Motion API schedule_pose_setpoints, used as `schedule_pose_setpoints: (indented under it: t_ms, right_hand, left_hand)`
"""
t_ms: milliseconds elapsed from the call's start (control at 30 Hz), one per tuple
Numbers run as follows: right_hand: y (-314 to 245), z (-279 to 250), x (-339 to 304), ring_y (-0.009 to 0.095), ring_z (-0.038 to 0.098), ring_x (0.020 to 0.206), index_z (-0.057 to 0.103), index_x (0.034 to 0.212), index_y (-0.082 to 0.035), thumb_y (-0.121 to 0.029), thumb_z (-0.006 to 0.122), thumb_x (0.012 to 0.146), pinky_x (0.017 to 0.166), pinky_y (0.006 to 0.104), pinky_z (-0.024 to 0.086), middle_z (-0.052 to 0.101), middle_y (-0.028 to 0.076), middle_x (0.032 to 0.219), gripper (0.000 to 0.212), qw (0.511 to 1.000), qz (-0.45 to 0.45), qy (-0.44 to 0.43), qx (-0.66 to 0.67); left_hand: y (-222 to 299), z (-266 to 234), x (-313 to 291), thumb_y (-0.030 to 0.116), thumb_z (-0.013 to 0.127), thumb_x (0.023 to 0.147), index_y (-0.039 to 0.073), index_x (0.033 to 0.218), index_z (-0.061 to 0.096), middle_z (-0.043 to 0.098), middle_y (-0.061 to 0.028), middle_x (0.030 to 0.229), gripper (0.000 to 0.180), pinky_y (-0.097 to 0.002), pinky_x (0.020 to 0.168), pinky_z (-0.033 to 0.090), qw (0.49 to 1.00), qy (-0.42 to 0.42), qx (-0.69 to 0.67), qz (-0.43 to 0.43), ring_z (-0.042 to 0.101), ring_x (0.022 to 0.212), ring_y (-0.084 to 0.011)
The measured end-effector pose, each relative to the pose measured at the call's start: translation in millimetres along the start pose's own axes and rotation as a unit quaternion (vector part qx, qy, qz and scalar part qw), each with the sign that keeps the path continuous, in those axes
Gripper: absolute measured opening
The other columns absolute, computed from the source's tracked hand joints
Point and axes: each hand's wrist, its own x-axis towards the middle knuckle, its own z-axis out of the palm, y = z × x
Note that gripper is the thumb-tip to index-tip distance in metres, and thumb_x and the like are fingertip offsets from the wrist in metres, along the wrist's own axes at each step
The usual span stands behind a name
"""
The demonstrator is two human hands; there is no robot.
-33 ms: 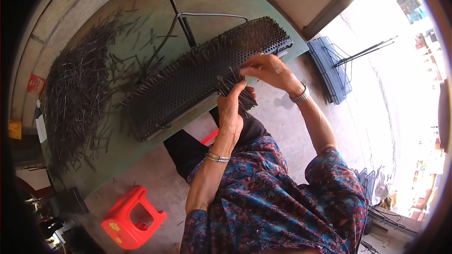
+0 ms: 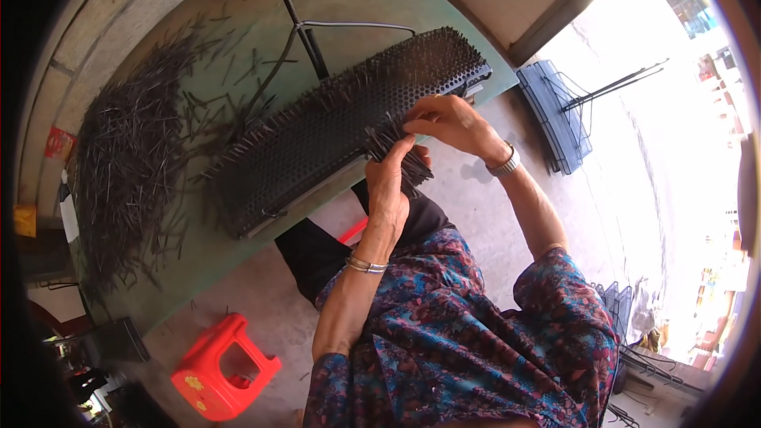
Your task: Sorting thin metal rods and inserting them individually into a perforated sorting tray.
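My left hand (image 2: 386, 177) is wrapped round a bundle of thin dark strips (image 2: 414, 168), whose ends fan out past my thumb. At the bundle's upper end my right hand (image 2: 456, 123) has its thumb and fingers pinched together on the strip ends; how many strips it grips is hidden. Just beyond both hands lies a long black perforated panel (image 2: 317, 139), set at a slant across the table. Many short dark strips stand up from its holes along the far edge and at the right end. The holes nearer me look bare.
A large heap of loose dark strips (image 2: 131, 158) covers the left of the green table (image 2: 214, 226). Metal rods (image 2: 317, 55) rise behind the panel. A red plastic stool (image 2: 206, 380) stands on the floor at lower left. Another dark panel with rods (image 2: 555, 119) is at right.
My right hand has come slightly lower, closer to the strip ends. The left hand and its bundle stay in place.
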Motion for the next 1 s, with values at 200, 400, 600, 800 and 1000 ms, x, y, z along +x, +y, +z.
schedule_pose_setpoints:
  t_ms: [200, 400, 600, 800, 1000]
  right_hand:
    - [-2.6, -2.2, -5.5, 0.009, 0.061, 0.073, 0.066, 0.095, 0.001, -0.016, 0.065, 0.090, 0.066, 0.0264, 0.050, 0.065, 0.004, 0.079, 0.017, 0.991, 0.087, -0.022, 0.103]
    - [-0.9, -3.2, -8.1, 0.010, 0.062, 0.071, 0.064, 0.095, 0.002, -0.011, 0.062, 0.093, 0.065, 0.0250, 0.051, 0.064, 0.003, 0.077, 0.013, 0.973, 0.103, -0.014, 0.206]
    - [0.2, -3.1, -10.8, 0.014, 0.068, 0.068, 0.061, 0.094, 0.004, -0.011, 0.060, 0.094, 0.062, 0.0255, 0.054, 0.066, 0.006, 0.077, 0.015, 0.967, 0.106, -0.010, 0.232]
    - [-2.5, -4.6, -18.6, 0.014, 0.067, 0.070, 0.060, 0.094, 0.006, -0.008, 0.059, 0.093, 0.063, 0.0260, 0.056, 0.065, 0.009, 0.078, 0.014, 0.962, 0.127, 0.009, 0.244]
    - [1.1, -13.0, -21.2, 0.015, 0.068, 0.074, 0.058, 0.096, 0.007, -0.006, 0.059, 0.092, 0.067, 0.0269, 0.057, 0.065, 0.009, 0.084, 0.013, 0.956, 0.137, -0.040, 0.258]
  left_hand:
    - [-1.4, 4.1, -3.7, 0.016, 0.069, 0.085, -0.003, 0.099, 0.067, 0.070, -0.0112, 0.079, 0.025, -0.0297, 0.059, 0.056, 0.999, -0.013, 0.033, 0.003, 0.068, 0.067, -0.0188]
    - [2.7, 2.7, -3.6, 0.016, 0.068, 0.084, -0.004, 0.101, 0.067, 0.071, -0.0128, 0.084, 0.026, -0.0308, 0.059, 0.056, 0.999, -0.028, 0.032, -0.011, 0.071, 0.069, -0.0227]
    - [2.0, 0.5, -2.4, 0.015, 0.068, 0.084, -0.004, 0.103, 0.066, 0.070, -0.0137, 0.087, 0.027, -0.0318, 0.056, 0.056, 0.998, -0.039, 0.047, -0.016, 0.071, 0.070, -0.0241]
    - [2.9, 4.1, -4.6, 0.015, 0.067, 0.084, -0.005, 0.102, 0.066, 0.070, -0.0135, 0.087, 0.027, -0.0311, 0.057, 0.056, 0.996, -0.026, 0.080, -0.018, 0.071, 0.069, -0.0240]
    - [0.9, 2.8, -3.5, 0.013, 0.068, 0.083, -0.006, 0.103, 0.066, 0.070, -0.0136, 0.087, 0.028, -0.0300, 0.057, 0.056, 0.996, -0.027, 0.080, -0.034, 0.071, 0.069, -0.0232]
